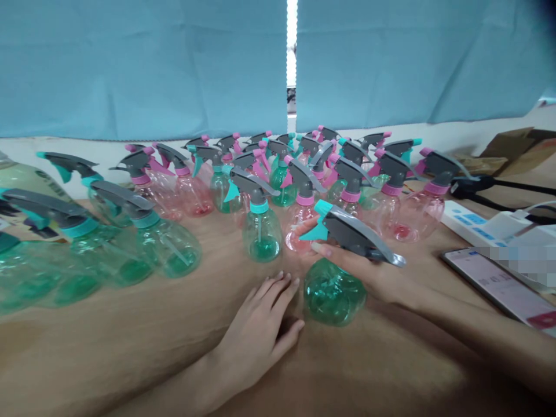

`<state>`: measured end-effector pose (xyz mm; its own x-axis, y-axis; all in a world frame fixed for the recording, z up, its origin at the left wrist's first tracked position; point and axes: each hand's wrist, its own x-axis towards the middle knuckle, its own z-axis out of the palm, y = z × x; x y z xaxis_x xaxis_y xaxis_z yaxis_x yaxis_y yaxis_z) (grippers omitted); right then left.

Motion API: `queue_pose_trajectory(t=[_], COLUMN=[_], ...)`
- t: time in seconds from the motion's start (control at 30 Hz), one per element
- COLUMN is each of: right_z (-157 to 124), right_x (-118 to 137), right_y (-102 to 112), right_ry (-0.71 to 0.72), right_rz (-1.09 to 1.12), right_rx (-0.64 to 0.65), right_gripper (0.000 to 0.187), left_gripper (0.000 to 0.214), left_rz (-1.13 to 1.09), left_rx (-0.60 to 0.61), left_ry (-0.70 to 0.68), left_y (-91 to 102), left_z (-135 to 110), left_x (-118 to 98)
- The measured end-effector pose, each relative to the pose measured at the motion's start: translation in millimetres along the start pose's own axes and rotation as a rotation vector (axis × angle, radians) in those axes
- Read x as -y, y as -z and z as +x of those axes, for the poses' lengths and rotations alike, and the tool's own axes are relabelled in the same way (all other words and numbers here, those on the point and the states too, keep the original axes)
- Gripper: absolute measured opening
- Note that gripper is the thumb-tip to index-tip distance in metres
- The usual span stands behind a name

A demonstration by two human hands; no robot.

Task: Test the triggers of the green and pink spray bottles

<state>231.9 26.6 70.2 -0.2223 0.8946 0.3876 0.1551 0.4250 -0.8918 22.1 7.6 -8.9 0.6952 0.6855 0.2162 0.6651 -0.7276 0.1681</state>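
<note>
My right hand [373,272] grips a green spray bottle [334,292] around its neck. The grey head with its turquoise nozzle and trigger points left, and the bottle leans slightly; whether its base touches the table is hard to make out. To the left of it, my left hand [263,324] lies palm down on the table, fingers stretched out and holding nothing. Just beyond the hands stand another green spray bottle [263,234] and a pink spray bottle [299,223], partly hidden behind the right fingers.
Several pink and green spray bottles crowd the back of the wooden table [182,341]. More green spray bottles [167,249] stand at the left. On the right are a phone [495,284], a white power strip [471,229], cables and a cardboard box [521,150]. A blue curtain [143,69] hangs behind.
</note>
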Motion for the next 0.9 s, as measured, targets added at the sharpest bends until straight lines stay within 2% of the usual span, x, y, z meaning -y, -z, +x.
queue_pose_trajectory(t=[0.33,0.6,0.7,0.9], right_z=[-1.7,0.2,0.9,0.3], right_x=[-8.4,3.4,5.7,-2.7], right_y=[1.3,1.2,1.6,4.2], right_ry=[-0.007,-0.035,0.001,0.005], right_rz=[-0.055,-0.071,-0.056,-0.128], right_rx=[-0.013,0.021,0.028,0.031], right_gripper=[0.004,0.015,0.012,0.020], left_gripper=[0.043,0.041,0.040,0.042], left_rz=[0.020,0.015,0.011,0.018], left_rx=[0.017,0.010,-0.006,0.004], left_ry=[0.001,-0.003,-0.010,-0.019], left_y=[3.7,2.9,2.8,3.0], left_z=[0.5,0.9,0.6,0.8], left_x=[-1.4,-2.5,-2.3,-2.4])
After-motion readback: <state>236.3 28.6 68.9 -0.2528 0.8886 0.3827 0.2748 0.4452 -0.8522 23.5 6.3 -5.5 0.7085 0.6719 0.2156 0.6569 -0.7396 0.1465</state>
